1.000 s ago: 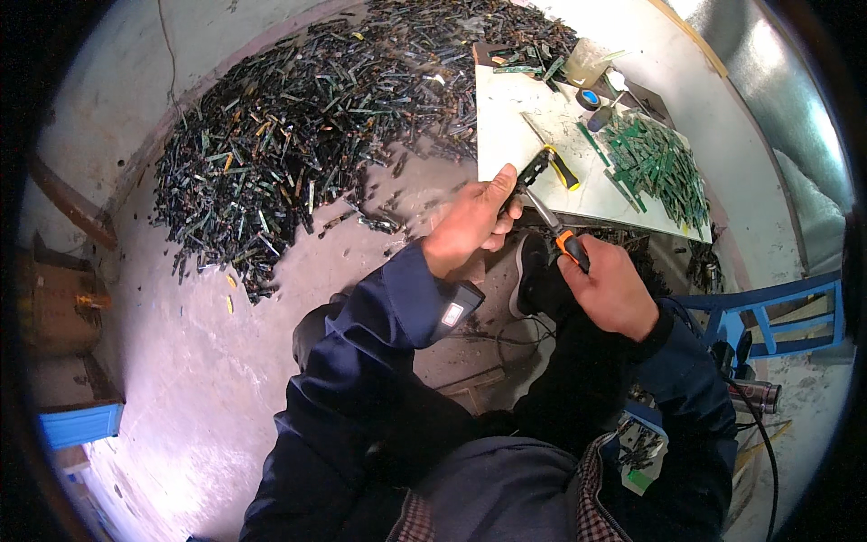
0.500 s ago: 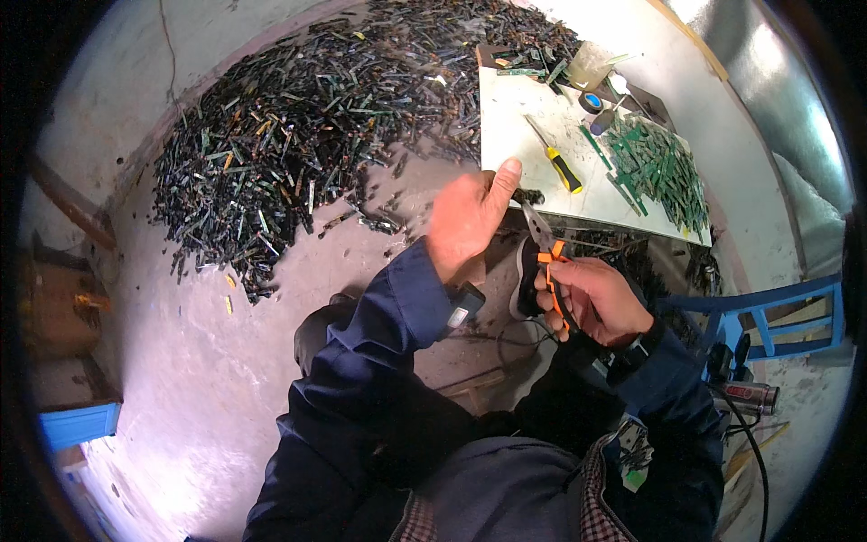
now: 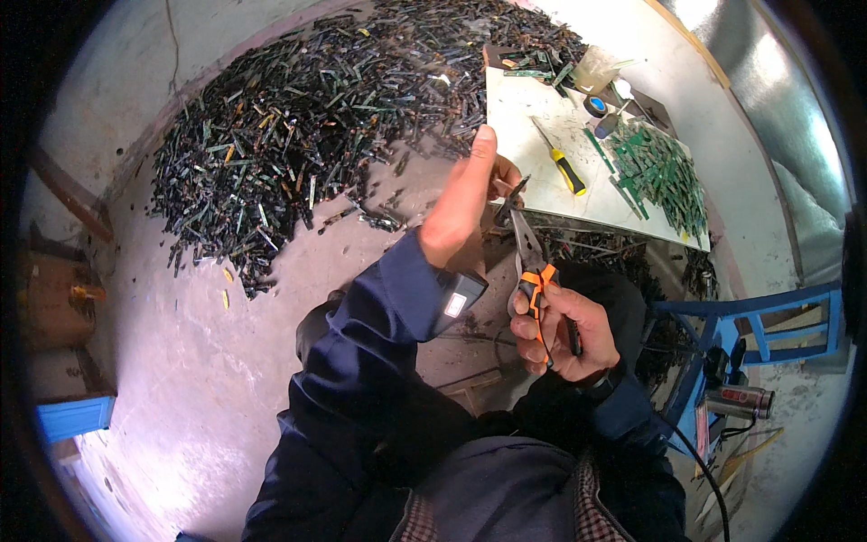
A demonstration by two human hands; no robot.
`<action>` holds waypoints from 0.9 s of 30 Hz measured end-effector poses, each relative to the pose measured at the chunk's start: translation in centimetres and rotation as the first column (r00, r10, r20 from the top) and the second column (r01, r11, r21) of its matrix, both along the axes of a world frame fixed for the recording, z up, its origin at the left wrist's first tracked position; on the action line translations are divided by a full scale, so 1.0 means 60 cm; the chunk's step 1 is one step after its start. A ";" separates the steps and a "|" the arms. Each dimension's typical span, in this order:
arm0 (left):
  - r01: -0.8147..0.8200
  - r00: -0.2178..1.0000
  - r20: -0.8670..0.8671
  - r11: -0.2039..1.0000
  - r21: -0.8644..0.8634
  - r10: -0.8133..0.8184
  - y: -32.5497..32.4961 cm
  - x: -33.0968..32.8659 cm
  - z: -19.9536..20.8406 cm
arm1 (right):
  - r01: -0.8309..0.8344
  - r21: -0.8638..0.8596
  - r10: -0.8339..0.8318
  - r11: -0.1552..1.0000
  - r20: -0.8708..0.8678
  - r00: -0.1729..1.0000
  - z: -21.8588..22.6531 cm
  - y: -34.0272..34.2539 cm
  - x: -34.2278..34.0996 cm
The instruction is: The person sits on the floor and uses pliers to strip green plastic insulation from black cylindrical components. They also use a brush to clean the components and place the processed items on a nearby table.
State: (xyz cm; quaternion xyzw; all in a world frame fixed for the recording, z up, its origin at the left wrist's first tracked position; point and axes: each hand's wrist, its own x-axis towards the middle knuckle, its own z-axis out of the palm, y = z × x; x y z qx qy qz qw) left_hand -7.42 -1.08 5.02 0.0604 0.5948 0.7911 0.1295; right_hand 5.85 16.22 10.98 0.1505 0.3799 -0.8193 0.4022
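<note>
My left hand (image 3: 462,203) has its thumb pointing up and its fingers curled round a small dark strip (image 3: 513,196) beside the near-left edge of the white board (image 3: 515,99). My right hand (image 3: 578,334) is wrapped round the handles of long-nose pliers (image 3: 533,257) with orange and black grips. The pliers' tips point up toward the strip, and they touch it or lie just beneath it; I cannot tell which. Farther back on the board lies a yellow and black screwdriver (image 3: 566,172). To its right is a heap of green strips (image 3: 659,167).
A large pile of dark strips (image 3: 298,126) covers the floor at the far left. A cup (image 3: 593,70) and a roll of tape (image 3: 594,105) are at the board's back. On the right are a blue chair (image 3: 768,321) and a metal flask (image 3: 741,401). A cardboard box (image 3: 59,298) is at the left.
My left hand has turned, so its thumb stands more upright and the dark strip shows more. The right hand has moved left and a little nearer me with the pliers.
</note>
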 end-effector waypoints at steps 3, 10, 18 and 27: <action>0.003 0.997 -0.072 0.984 -0.177 -0.015 0.011 0.022 0.013 | 0.034 -0.156 -0.040 0.987 -0.039 0.998 0.008 -0.014 0.007; 0.065 0.994 0.090 0.993 -0.099 -0.056 0.023 0.037 0.023 | 0.126 -0.088 -0.136 0.988 -0.107 0.985 0.006 -0.024 -0.003; -0.047 0.998 -0.058 0.930 -0.365 0.027 0.027 0.031 0.002 | 0.171 0.470 -0.026 0.866 -0.298 0.954 0.004 0.000 -0.035; -0.158 0.934 -0.343 0.742 -0.651 -0.101 0.033 0.018 -0.042 | 0.619 0.783 0.805 0.060 -0.405 0.434 -0.037 0.062 -0.060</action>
